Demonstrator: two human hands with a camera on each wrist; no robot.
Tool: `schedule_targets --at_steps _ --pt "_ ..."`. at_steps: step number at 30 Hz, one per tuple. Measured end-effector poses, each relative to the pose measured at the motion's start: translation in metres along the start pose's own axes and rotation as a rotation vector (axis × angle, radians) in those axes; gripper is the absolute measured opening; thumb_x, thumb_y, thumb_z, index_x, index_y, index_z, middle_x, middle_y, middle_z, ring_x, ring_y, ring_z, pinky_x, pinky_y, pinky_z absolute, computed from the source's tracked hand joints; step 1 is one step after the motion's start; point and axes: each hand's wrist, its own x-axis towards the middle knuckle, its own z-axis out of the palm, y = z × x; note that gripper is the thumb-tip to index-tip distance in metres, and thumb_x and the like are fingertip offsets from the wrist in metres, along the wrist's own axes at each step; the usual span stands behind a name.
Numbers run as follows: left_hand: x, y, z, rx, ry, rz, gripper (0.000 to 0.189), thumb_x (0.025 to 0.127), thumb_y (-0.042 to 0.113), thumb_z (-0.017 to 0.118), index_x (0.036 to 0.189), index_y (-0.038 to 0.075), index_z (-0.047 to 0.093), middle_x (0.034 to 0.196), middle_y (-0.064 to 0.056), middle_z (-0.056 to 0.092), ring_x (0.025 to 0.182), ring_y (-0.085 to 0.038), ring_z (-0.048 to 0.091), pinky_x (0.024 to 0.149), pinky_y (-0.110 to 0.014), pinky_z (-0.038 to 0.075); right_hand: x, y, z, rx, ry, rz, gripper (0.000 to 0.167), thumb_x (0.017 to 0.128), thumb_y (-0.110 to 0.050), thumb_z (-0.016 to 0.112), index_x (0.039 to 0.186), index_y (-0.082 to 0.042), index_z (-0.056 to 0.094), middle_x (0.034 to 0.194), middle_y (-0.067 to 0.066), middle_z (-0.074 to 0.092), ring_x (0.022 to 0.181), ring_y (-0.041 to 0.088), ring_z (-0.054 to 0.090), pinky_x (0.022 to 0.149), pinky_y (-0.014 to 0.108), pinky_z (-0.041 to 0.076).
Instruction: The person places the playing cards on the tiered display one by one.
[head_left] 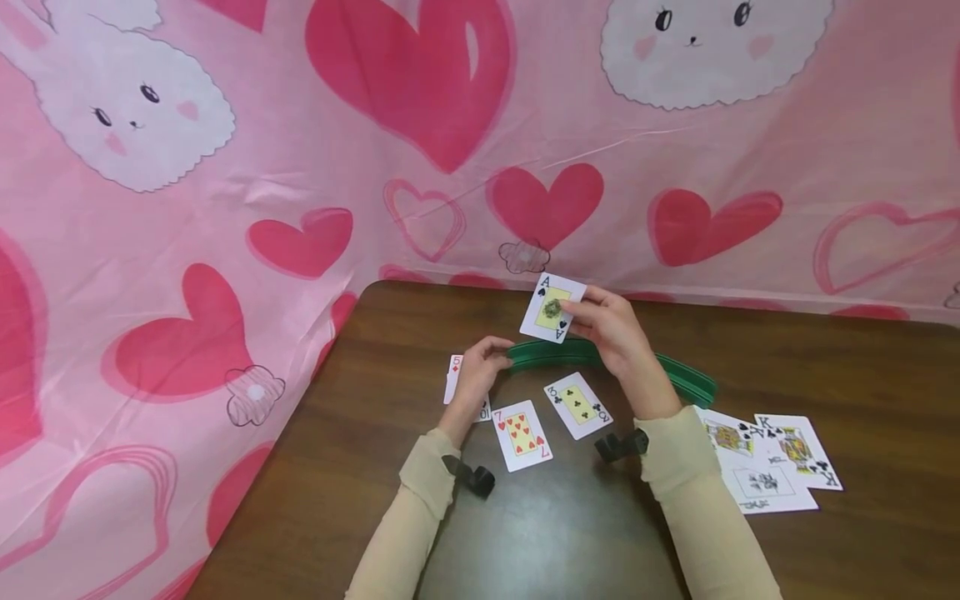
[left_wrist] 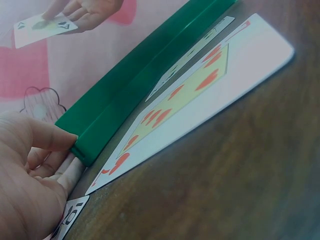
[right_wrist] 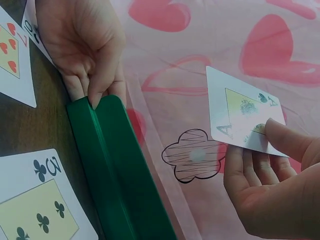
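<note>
My right hand (head_left: 615,329) pinches an ace of spades (head_left: 546,318) between thumb and fingers, raised above the far part of the table, its face toward the head camera. With my left hand (head_left: 477,375) I grip the left end of a curved green card holder (head_left: 558,352), thumb on one side and fingers on the other, as the left wrist view shows. No cards stand in the visible part of the holder (right_wrist: 112,165). Part of it is hidden behind my right forearm. Near my left hand lies a seven of hearts (head_left: 522,435), and right of that a clubs card (head_left: 578,406).
A five of diamonds (head_left: 453,367) and a ten (head_left: 485,412) lie partly under my left hand. Overlapping face cards, including a king (head_left: 802,450), lie right of my right forearm. The brown table (head_left: 345,417) meets a pink heart-patterned cloth (head_left: 360,192) behind it.
</note>
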Motion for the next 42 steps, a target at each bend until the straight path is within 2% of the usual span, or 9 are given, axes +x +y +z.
schedule_targets --at_steps 9,22,30,42 --pt "0.003 0.000 0.003 0.001 0.005 0.000 0.023 0.095 0.000 0.063 0.116 0.002 0.072 0.117 -0.013 0.070 0.107 -0.027 0.066 0.102 -0.043 0.049 0.004 0.002 -0.002 0.003 -0.009 0.003 0.044 0.100 -0.004 0.064 0.140 0.011 0.050 0.095 -0.003 0.071 0.082 0.012 0.068 0.076 0.024 0.058" --pt "0.004 -0.001 0.004 -0.007 0.010 -0.007 0.024 0.097 0.001 0.063 0.119 0.003 0.072 0.120 -0.012 0.067 0.112 -0.028 0.064 0.104 -0.044 0.049 0.011 0.008 -0.002 -0.034 0.024 0.031 0.046 0.100 -0.009 0.066 0.143 0.004 0.053 0.109 0.002 0.066 0.089 0.016 0.067 0.079 0.024 0.057" --pt "0.004 -0.002 0.005 -0.019 0.011 -0.018 0.023 0.097 0.000 0.063 0.118 0.002 0.072 0.120 -0.013 0.067 0.111 -0.028 0.064 0.104 -0.043 0.048 0.010 0.010 -0.005 -0.027 0.034 0.017 0.022 0.100 -0.007 0.066 0.121 -0.003 0.060 0.109 0.004 0.065 0.087 0.016 0.068 0.076 0.025 0.059" --pt "0.003 -0.003 0.005 -0.024 0.014 -0.009 0.024 0.096 -0.001 0.063 0.117 0.002 0.072 0.119 -0.013 0.068 0.109 -0.027 0.065 0.103 -0.042 0.049 0.009 0.010 -0.006 -0.079 0.046 0.011 0.022 0.099 -0.009 0.068 0.119 -0.001 0.062 0.112 0.005 0.065 0.091 0.018 0.066 0.079 0.024 0.058"
